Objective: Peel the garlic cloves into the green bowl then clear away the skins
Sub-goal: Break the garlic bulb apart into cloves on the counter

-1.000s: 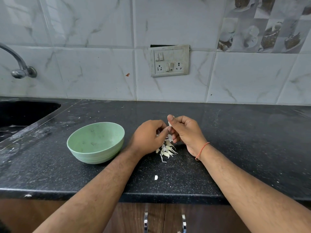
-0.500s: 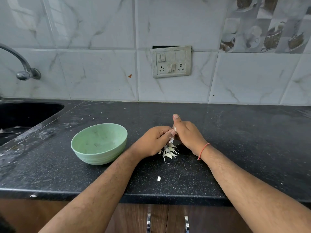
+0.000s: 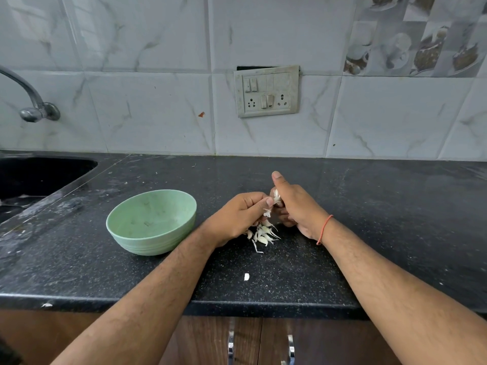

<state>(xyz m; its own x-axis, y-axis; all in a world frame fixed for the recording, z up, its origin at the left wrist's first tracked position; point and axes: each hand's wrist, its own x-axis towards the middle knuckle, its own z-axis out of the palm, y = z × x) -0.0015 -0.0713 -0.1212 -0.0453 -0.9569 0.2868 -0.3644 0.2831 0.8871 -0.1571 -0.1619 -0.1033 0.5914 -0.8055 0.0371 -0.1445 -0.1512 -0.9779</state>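
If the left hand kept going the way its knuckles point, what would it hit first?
Most likely the right hand: the left hand points right at it, both pinching the same small white garlic clove.

Soft, even daylight, cool grey cast; source not visible. Faint sheen on black countertop toward right rear. Shadows weak, small dark patch under hands. Sink recess very dark, detail lost. Wide-angle distortion: tile lines bow near edges, forearms stretched at bottom. Focus sharp centre, softer corners.

probably a home kitchen: sink, tap, tiled wall, countertop.
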